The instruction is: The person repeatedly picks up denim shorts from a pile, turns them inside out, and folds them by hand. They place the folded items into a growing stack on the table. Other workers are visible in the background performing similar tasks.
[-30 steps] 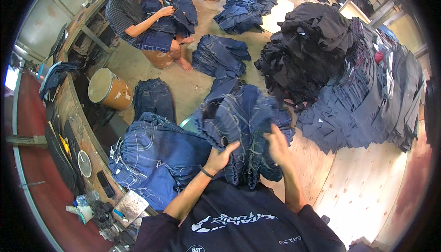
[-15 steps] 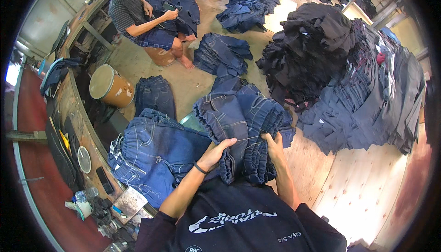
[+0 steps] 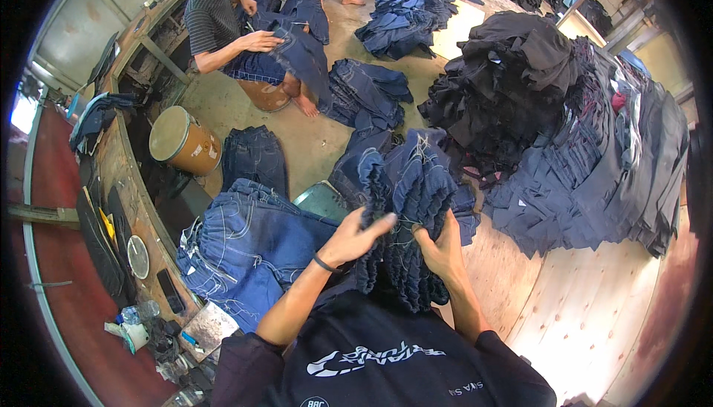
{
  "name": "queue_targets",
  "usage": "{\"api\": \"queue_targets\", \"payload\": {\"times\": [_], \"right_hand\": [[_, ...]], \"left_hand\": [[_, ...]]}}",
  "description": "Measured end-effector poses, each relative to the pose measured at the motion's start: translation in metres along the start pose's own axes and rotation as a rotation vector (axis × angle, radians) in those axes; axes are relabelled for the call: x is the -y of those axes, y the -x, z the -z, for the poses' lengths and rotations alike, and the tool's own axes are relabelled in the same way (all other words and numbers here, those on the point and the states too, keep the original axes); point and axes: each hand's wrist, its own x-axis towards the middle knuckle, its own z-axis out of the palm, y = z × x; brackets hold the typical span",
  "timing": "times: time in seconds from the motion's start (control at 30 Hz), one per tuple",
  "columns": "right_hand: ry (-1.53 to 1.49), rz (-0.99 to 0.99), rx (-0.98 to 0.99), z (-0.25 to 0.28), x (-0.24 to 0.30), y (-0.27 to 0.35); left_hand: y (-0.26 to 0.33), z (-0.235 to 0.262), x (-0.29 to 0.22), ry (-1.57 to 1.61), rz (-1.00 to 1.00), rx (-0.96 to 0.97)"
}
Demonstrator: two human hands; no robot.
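In front of my chest I hold a bundle of dark blue denim pants with gathered elastic waistbands, their ruffled edges facing me. My left hand is closed around the left fold, its thumb stretched across toward the middle. On the right side, my right hand grips the thicker stack, with the thumb pressed on the waistbands. Loose pale threads hang off the cloth. Left of the bundle lies a heap of lighter blue denim pants, also with elastic waists and dangling threads.
A large pile of black and grey cloth stands at the right. Beyond are more denim piles and a seated person handling denim. A brown drum stands by the wooden bench, which holds a phone.
The bundle has turned so its waistband edges face me more, and its left fold has parted from the rest. My left hand has shifted slightly. The seated person's denim now hangs lower.
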Motion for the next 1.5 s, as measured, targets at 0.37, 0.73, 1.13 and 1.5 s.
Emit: {"api": "queue_targets", "payload": {"times": [0.37, 0.73, 1.13, 1.5], "right_hand": [[0.006, -0.234, -0.698, 0.124, -0.024, -0.039], [-1.037, 0.107, -1.011, 0.037, 0.087, -0.09], [-0.919, -0.344, -0.653, -0.062, 0.03, 0.011], [0.139, 0.208, 0.367, 0.016, 0.097, 0.031]], "left_hand": [[0.019, 0.063, 0.057, 0.919, 0.299, -0.307], [-0.022, -0.079, 0.073, 0.655, 0.113, -0.036], [-0.047, -0.086, -0.023, 0.899, 0.103, -0.239], [-0.019, 0.01, -0.005, 0.545, 0.095, -0.443]]}}
